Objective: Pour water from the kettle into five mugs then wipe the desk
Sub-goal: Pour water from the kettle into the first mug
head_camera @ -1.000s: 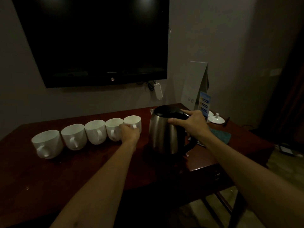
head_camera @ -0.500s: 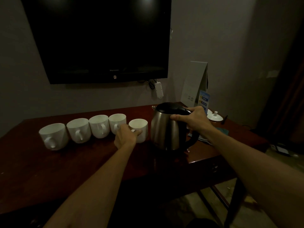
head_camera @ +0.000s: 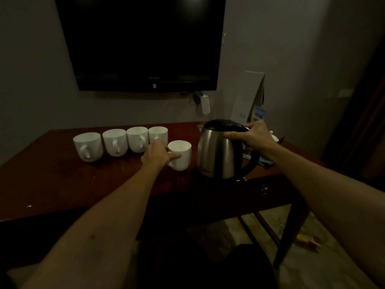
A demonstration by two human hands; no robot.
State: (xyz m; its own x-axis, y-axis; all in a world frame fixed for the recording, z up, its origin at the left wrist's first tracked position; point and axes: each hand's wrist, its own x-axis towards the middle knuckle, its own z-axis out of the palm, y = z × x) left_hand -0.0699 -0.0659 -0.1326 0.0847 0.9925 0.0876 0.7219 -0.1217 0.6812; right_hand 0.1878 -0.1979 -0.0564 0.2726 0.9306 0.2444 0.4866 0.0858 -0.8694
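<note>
A steel kettle (head_camera: 216, 153) with a black lid and handle stands on the dark wooden desk (head_camera: 62, 184). My right hand (head_camera: 253, 136) grips the top of its handle. Several white mugs stand in a row at the back, from the leftmost mug (head_camera: 88, 146) to the rightmost of the row (head_camera: 158, 133). One more white mug (head_camera: 180, 154) sits forward of the row, just left of the kettle. My left hand (head_camera: 157, 156) holds this mug by its handle side.
A black TV (head_camera: 141, 42) hangs on the wall above the desk. A white folded card (head_camera: 249, 99), a blue leaflet (head_camera: 258, 115), a white lidded dish (head_camera: 273, 137) and a teal cloth (head_camera: 264, 162) lie behind the kettle. The desk's right edge drops to the floor.
My left hand has pulled the rightmost mug out of the row, toward me and nearer the kettle. My right hand has stayed on the kettle handle.
</note>
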